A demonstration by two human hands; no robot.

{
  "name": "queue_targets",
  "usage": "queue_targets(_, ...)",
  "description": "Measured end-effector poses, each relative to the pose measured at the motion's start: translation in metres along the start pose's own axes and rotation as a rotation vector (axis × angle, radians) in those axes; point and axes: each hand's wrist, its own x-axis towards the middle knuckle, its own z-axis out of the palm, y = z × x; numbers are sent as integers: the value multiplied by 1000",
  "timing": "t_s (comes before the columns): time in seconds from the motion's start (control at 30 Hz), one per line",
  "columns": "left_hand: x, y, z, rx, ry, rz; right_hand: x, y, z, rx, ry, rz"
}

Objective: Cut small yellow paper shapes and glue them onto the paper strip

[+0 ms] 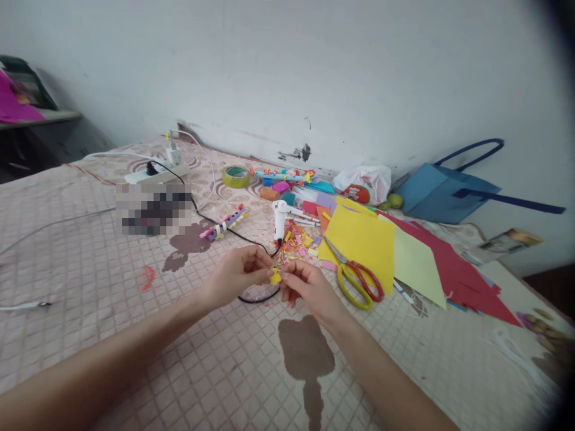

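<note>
A small yellow paper piece [275, 276] sits between the fingertips of both hands, above the patterned tablecloth [215, 371]. My left hand [238, 274] pinches it from the left, thumb against fingers. From the right, my right hand [308, 288] is closed on its other edge. Just beyond my fingers stands a white glue gun [280, 220] with a black cord. Paper scraps [300, 239] in many colours lie beside it. Close to my right hand, scissors [357, 278] with red and yellow handles rest partly on a yellow sheet [366, 239].
A purple decorated stick [223, 224] lies left of the glue gun. Behind are a tape roll [236, 176] and a power strip [155, 173] with cords. Red paper [449, 263], a plastic bag [365, 184] and a blue bag [449, 191] lie to the right.
</note>
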Motion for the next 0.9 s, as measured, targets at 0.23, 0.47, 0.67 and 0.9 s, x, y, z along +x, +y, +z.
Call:
queue_targets(0.23, 2, 0, 0, -126, -4, -86, 0, 1, 2, -48, 18, -11)
queue_targets(0.47, 1, 2, -1, -232, -26, -209, 0, 4, 3, -81, -38, -20)
queue_targets(0.67, 3, -1, -3, -338, -45, -286, 1, 6, 3, -95, -44, -28)
queue_targets(0.9, 4, 1, -5, -188, -10, -168, -11, -32, -7, -94, 141, -231)
